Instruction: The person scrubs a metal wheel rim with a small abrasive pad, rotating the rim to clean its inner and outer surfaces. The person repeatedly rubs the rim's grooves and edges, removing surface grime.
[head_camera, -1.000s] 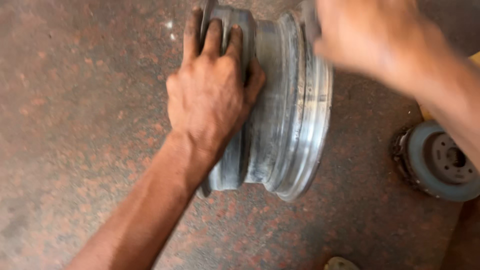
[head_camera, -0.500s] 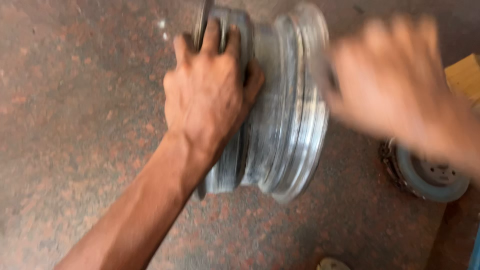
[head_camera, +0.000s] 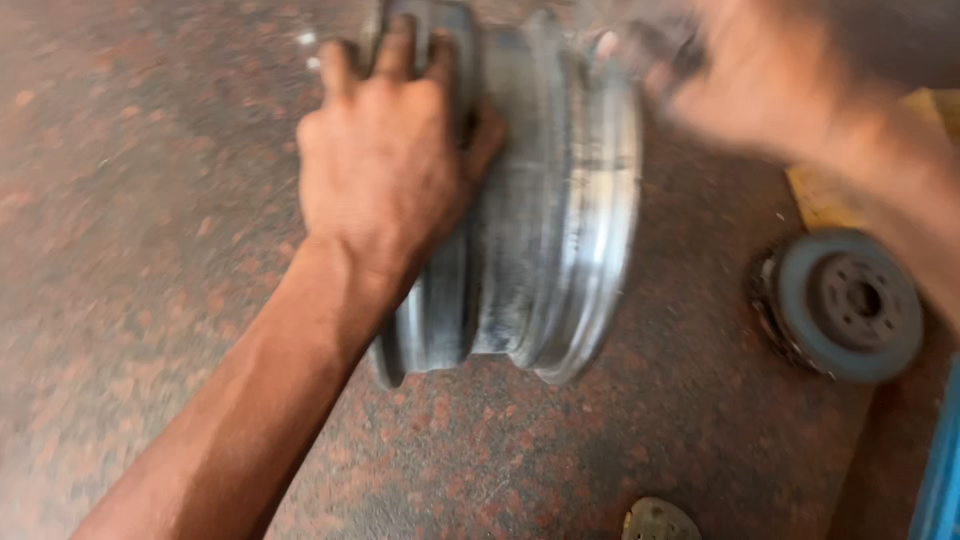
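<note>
A bare metal wheel rim (head_camera: 540, 210) stands on its edge on a speckled reddish-brown stone floor (head_camera: 150, 250), its round barrel running left to right across the view, and that upright stance explains the grip on it: a rim on edge would roll or tip if nothing braced it. The left hand (head_camera: 385, 175) lies spread over the top of the rim's left flange, fingers curled over the far side and thumb pressed against the barrel, clamped on the metal so the rim stays put. The right hand (head_camera: 760, 85) is at the rim's upper right flange, heavily blurred (it is plainly in quick motion), so I cannot tell whether it is closed on the edge, merely touching it, or holding some small thing against it. To the right of the rim, well apart from it, a round grey hub-like disc (head_camera: 850, 300) with a central hole lies flat on the floor, near a yellow patch (head_camera: 830, 200) at the frame's right. A small pale round object (head_camera: 660, 520) pokes in at the bottom edge.
</note>
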